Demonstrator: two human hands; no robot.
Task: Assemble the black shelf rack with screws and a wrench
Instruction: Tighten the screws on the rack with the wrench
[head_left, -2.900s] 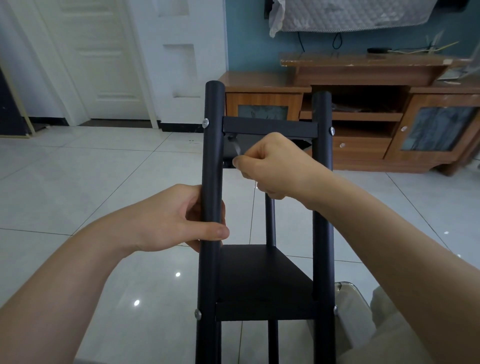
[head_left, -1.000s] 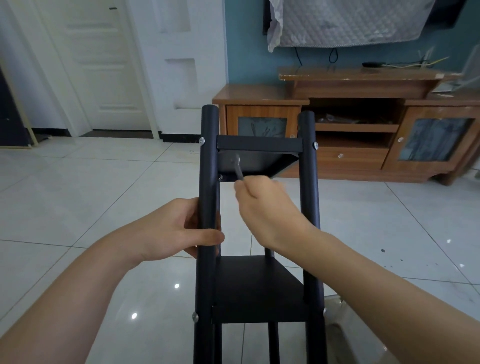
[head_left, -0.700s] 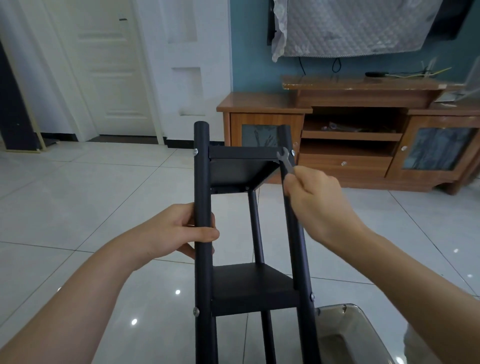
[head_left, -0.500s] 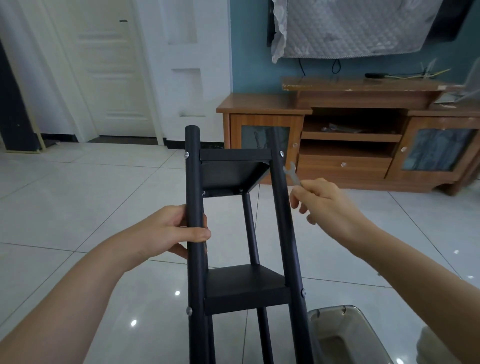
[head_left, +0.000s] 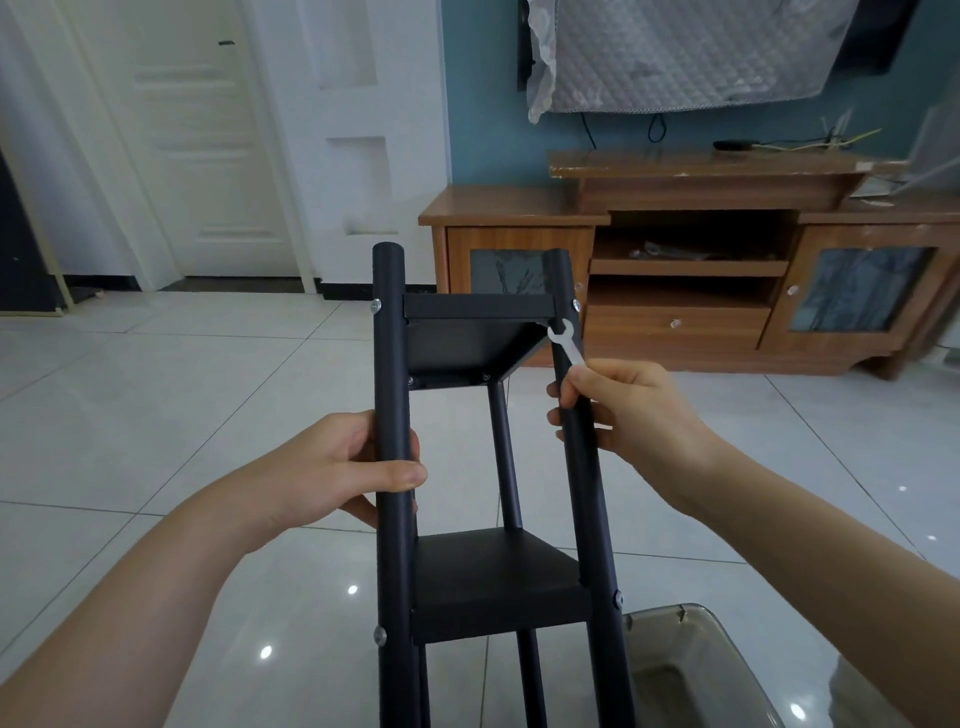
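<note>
Head view: seeing black shelf rack (head_left: 498, 587) mid-frame over the tiled floor (head_left: 156, 415), two shelves in place between the posts, grey bin (head_left: 675, 623) at lower right just beside it. Holding left post (head_left: 390, 364) with left grip (head_left: 332, 467) wrapped fully round it, thumb in front. Pinching small white wrench (head_left: 566, 340) in right grip (head_left: 634, 410), open end up against right post (head_left: 582, 493) just under the top shelf's corner, below the screw (head_left: 575, 304).

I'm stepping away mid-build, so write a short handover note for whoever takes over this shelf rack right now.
Left hand grips the rack's left post.
Right hand pinches the wrench, open end at the top shelf, right corner.
Done: top shelf and lower shelf sit between posts, screws showing at joints.
Left: probably tightening that right corner; tightness elsewhere can't be seen.
</note>
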